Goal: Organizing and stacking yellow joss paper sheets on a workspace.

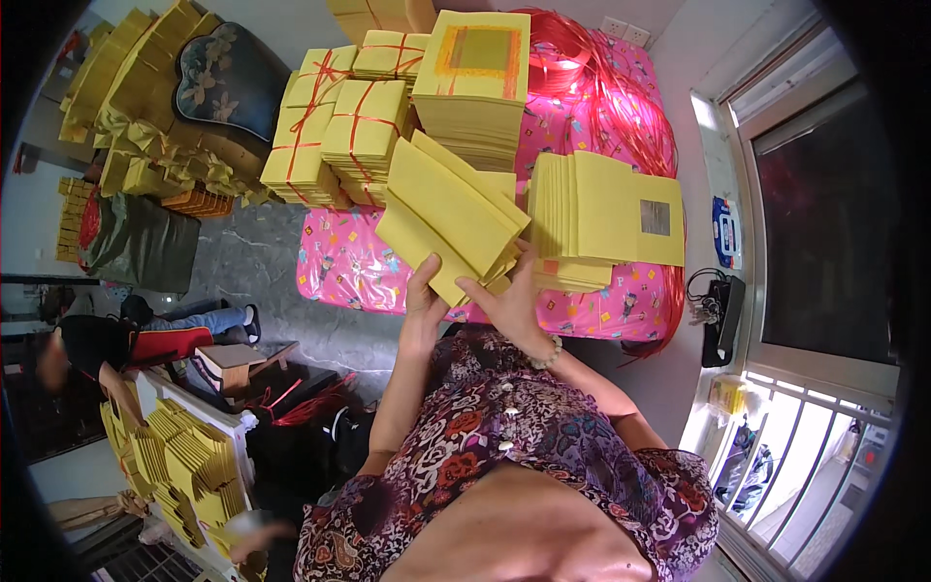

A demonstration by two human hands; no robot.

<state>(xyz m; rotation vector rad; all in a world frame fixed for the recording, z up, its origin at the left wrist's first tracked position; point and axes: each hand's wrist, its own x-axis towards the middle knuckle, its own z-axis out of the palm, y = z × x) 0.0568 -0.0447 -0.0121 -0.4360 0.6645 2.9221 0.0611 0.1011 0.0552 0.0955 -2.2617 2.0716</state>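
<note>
Yellow folded papers [448, 209] are fanned slightly apart between my two hands, above the front of the pink table. My left hand [423, 293] closes on their lower left edge with the thumb on top. My right hand [509, 306], a beaded bracelet at its wrist, grips their lower right corner. Just right of them, an overlapping row of yellow papers [606, 209] lies on the table; a silvery square shows on its end piece. Behind my hands rises a tall stack of yellow paper [470, 116] with an orange-bordered top.
Yellow bundles tied with red ribbon [364, 126] stand at the table's back left. Loose red ribbon [601, 92] covers the back right of the pink patterned tablecloth [349, 257]. A chair [228, 82] stands far left. At lower left, people work beside more yellow papers [189, 456].
</note>
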